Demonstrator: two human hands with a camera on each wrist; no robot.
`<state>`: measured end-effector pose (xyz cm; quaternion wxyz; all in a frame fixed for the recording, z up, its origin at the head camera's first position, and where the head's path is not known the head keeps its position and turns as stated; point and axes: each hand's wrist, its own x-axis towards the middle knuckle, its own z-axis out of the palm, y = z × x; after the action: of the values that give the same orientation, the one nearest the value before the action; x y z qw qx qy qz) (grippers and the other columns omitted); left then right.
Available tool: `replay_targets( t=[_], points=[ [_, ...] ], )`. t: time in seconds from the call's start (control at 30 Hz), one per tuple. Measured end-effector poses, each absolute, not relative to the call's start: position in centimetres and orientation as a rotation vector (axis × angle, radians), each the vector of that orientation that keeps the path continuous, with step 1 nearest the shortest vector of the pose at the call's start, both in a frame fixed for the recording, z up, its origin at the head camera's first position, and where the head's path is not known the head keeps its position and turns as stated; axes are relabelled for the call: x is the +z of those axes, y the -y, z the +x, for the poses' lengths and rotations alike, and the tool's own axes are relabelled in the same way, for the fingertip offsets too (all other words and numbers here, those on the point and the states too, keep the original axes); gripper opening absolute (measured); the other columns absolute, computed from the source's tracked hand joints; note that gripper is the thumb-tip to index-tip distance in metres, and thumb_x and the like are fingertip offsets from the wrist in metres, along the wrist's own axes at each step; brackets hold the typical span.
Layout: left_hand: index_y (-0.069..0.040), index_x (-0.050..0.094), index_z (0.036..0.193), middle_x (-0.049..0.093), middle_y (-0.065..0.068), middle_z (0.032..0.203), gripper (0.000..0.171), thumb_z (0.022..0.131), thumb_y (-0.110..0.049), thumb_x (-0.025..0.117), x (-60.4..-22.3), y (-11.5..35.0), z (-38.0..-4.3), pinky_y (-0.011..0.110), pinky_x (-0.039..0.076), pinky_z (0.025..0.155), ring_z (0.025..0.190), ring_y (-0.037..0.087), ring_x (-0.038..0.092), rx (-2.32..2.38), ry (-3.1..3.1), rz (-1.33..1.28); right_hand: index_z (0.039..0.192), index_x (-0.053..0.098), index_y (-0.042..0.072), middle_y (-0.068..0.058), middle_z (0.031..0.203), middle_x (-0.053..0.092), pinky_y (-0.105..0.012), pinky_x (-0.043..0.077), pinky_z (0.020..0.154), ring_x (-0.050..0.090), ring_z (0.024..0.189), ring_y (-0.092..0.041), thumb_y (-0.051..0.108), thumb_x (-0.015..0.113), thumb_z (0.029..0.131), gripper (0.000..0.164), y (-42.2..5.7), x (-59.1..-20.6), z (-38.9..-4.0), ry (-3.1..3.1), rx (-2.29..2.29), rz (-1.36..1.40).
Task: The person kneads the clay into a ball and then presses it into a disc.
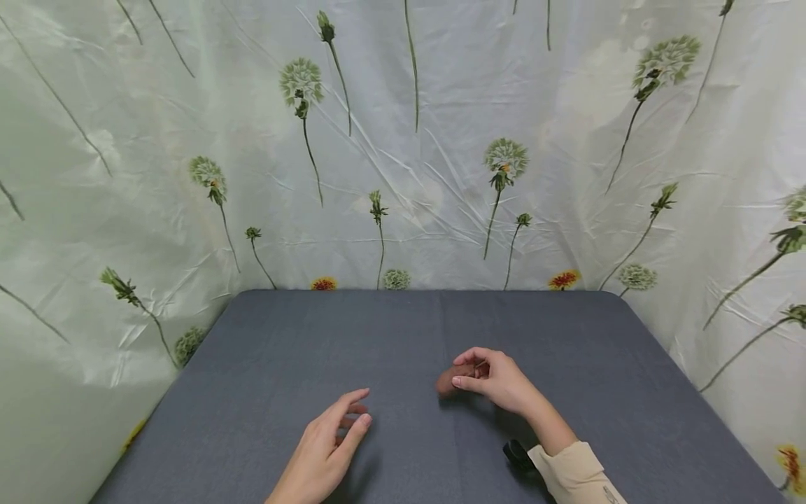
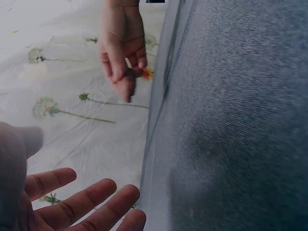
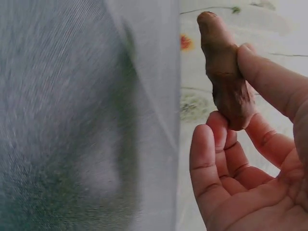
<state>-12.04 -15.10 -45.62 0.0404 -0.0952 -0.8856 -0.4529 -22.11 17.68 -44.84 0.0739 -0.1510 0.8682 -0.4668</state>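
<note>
- Nearest the camera, holds the left hand (image 1: pixel 324 444) above the near part of the surface (image 1: pixel 302 350), fingers loosely bent and spread apart, with nothing in them.
- Pinches a brown knobbly piece (image 3: pixel 221 72) in the right hand (image 1: pixel 500 381), with thumb pressed to its side and other fingers at its lower end.
- Holds the piece off the surface, to the right of the left hand and apart from it.
- Looks done with grasping and lifting, judging by the hold.
- Seems partway along: letting go not yet done, with the piece neither resting on the surface nor touching the left hand.
- Shows a black object (image 1: pixel 518 455) just beside the beige sleeve (image 1: pixel 576 472); cannot tell whether lying on the surface or worn on the wrist.
- Farther out, meets a pale flowered cloth (image 1: pixel 415 175), hanging behind the surface and along both sides.
</note>
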Motion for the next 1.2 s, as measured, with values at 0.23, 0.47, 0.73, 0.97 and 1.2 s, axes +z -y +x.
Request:
replay_targets(
  t=[0.23,0.47,0.73,0.97,1.2],
  points=[
    [-0.035,0.064,0.143,0.077,-0.004,0.126,0.030,0.114,-0.034,0.054,-44.8,13.7,-13.1,0.028,0.057,0.085,0.107,0.006,0.073,-1.340,2.679,-0.381,0.126,0.071,0.005,-0.011,0.114,0.075,-0.026,0.057,0.077,0.069,0.090,-0.013,0.028,0.080,0.100,0.036,-17.7,-43.8,-19.1,-2.471,-1.619,-0.491],
    [-0.032,0.062,0.144,0.076,0.000,0.124,0.032,0.116,-0.040,0.050,-43.5,11.7,-14.8,0.029,0.058,0.085,0.105,0.019,0.076,-1.433,2.670,-0.535,0.126,0.071,0.006,-0.014,0.117,0.073,-0.025,0.059,0.081,0.071,0.093,-0.012,0.025,0.081,0.099,0.035,-17.0,-43.4,-17.3,-2.426,-1.756,-0.469],
    [-0.024,0.061,0.143,0.077,0.003,0.115,0.034,0.115,-0.040,0.051,-43.0,9.0,-16.8,0.027,0.058,0.074,0.092,0.023,0.078,-1.524,2.640,-0.727,0.127,0.070,0.004,-0.013,0.116,0.072,-0.027,0.059,0.077,0.072,0.090,-0.014,0.018,0.079,0.100,0.032,-16.2,-43.4,-17.0,-2.474,-1.933,-0.422],
    [-0.015,0.065,0.137,0.077,0.016,0.108,0.030,0.114,-0.032,0.057,-43.6,7.5,-18.1,0.026,0.059,0.064,0.084,0.026,0.079,-1.715,2.575,-0.758,0.125,0.071,0.005,-0.011,0.116,0.071,-0.025,0.059,0.078,0.069,0.091,-0.012,0.013,0.078,0.100,0.027,-15.9,-44.3,-17.1,-2.477,-2.055,-0.356],
    [-0.012,0.071,0.126,0.076,0.022,0.099,0.022,0.110,-0.026,0.065,-44.4,6.9,-18.3,0.029,0.060,0.063,0.078,0.024,0.079,-1.834,2.459,-0.746,0.122,0.072,0.002,-0.011,0.115,0.072,-0.024,0.058,0.085,0.069,0.095,-0.011,0.016,0.070,0.106,0.021,-15.3,-44.9,-17.3,-2.452,-2.093,-0.229]
  ],
)
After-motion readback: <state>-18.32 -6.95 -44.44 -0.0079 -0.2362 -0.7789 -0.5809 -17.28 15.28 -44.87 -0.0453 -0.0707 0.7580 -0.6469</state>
